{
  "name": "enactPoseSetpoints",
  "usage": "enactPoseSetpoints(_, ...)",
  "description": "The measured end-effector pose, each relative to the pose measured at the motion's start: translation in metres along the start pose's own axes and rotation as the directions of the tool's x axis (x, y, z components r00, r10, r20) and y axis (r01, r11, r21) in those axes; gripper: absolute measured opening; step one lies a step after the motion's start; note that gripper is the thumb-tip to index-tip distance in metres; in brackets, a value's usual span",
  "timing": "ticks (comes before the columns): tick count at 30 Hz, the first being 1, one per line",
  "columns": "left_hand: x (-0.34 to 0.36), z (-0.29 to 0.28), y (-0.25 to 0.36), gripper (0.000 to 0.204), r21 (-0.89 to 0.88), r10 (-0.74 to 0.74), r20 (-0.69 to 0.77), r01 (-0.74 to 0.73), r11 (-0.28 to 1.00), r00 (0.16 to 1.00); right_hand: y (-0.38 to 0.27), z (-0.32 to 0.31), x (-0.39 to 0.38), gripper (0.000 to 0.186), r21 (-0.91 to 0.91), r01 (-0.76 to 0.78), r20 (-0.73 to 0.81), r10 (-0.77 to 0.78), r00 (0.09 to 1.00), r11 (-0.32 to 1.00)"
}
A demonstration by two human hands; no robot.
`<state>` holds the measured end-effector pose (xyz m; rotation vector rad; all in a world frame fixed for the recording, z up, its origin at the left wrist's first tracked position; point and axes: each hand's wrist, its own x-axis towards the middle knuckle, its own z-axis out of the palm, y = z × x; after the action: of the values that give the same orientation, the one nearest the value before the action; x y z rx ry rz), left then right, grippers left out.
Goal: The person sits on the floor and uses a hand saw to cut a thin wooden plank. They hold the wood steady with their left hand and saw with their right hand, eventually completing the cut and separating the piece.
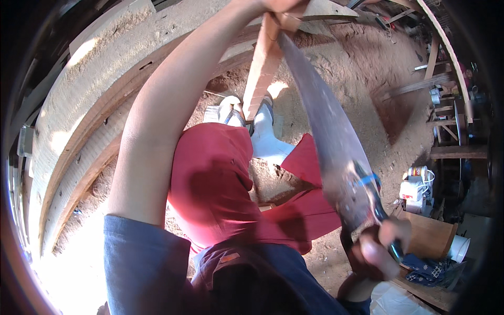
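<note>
At the top centre, my left hand (278,6) grips the upper end of a pale wooden piece (258,68), which stands between my sandalled, white-socked feet (262,131). My right hand (378,247) is wrapped round the handle of a wide handsaw (320,121) at lower right. The blade, slightly blurred, runs up to the upper end of the wood, where it touches it. A blue strip (367,180) crosses the saw near its handle.
Long wooden planks (84,89) lie along the left over sandy ground (367,73). On the right are wooden frames (451,151), white containers (413,191), a brown board (425,233), a white bucket (459,247) and dark patterned cloth (425,270).
</note>
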<state>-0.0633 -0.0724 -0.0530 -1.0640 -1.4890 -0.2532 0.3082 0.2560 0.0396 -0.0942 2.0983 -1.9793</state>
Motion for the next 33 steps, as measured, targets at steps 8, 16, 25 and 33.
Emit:
enactPoseSetpoints(8, 0.042, -0.001, 0.035, 0.018, -0.091, 0.086, -0.110, -0.097, 0.991, 0.990, -0.003, 0.017, 0.030, 0.048, -0.209, -0.113, -0.165, 0.079, 0.983, 0.971)
enactPoseSetpoints(16, 0.049, -0.026, 0.021, 0.035, -0.394, -0.394, 0.393, 0.539, 0.744, 0.831, -0.013, 0.008, 0.006, 0.046, -0.175, 0.026, -0.030, -0.031, 0.999, 0.984)
enactPoseSetpoints(25, 0.031, -0.021, 0.029, 0.041, -0.288, -0.430, 0.215, 0.477, 0.830, 0.877, -0.015, -0.015, 0.026, 0.041, -0.131, 0.153, 0.113, -0.139, 0.984, 0.979)
enactPoseSetpoints(33, 0.059, -0.038, 0.036, 0.031, -0.258, -0.564, 0.515, 0.744, 0.617, 0.646, 0.006, -0.018, 0.024, 0.024, -0.191, 0.305, 0.638, -0.118, 0.761, 0.933)
